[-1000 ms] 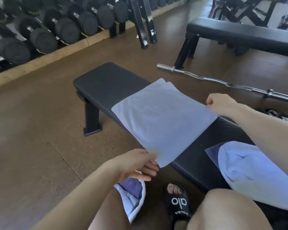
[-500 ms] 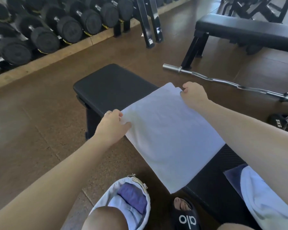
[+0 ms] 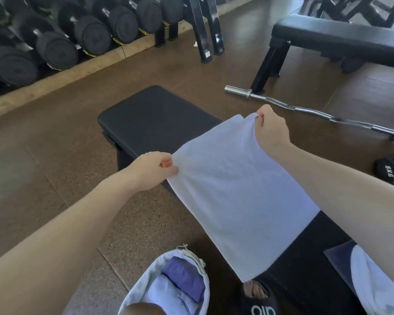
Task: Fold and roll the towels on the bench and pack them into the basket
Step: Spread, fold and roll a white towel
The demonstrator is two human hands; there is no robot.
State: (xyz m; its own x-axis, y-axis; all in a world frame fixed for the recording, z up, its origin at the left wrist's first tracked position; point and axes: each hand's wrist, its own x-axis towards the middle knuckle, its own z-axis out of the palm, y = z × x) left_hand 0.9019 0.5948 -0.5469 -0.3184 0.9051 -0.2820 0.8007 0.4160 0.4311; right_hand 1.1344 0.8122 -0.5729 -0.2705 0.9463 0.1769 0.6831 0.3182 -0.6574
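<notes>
Both hands have lifted the towel's (image 3: 234, 192) far corners off the surface (image 3: 155, 114); left hand (image 3: 154, 170) and right hand (image 3: 271, 128) each pinch one. Its length runs back toward the person, so the fold comes nearward, neither hand nearer.

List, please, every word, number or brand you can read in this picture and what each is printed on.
"5KG": on the black weight plate lying on the floor at the right.
"alo": on the strap of the black slide sandal, seen upside down.
Smaller print beneath it is cut off, unreadable.
The dumbbells show no legible markings.
</notes>
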